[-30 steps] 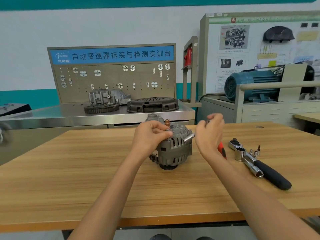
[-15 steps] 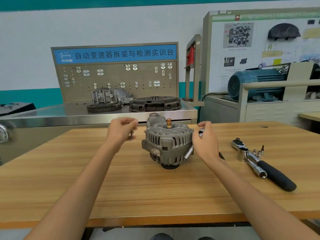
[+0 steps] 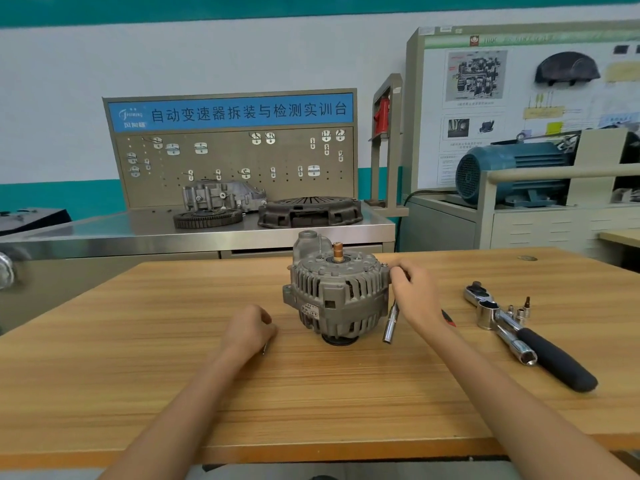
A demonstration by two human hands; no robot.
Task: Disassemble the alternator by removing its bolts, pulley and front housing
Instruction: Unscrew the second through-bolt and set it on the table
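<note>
The ribbed grey cast-metal alternator (image 3: 337, 294) is standing mid-bench toward the far edge, pulley down, housing still joined. The left hand (image 3: 247, 330) is pinching 1 slim bolt (image 3: 264, 348). The right hand (image 3: 417, 296) is gripping a chrome socket driver (image 3: 390, 323) while fingering another bolt head.

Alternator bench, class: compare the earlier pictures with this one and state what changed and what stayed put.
The left hand left the alternator and came down to the table, gripping a small bolt. The right hand lowered to the alternator's right side, still holding the driver. Alternator and ratchet stayed put.
</note>
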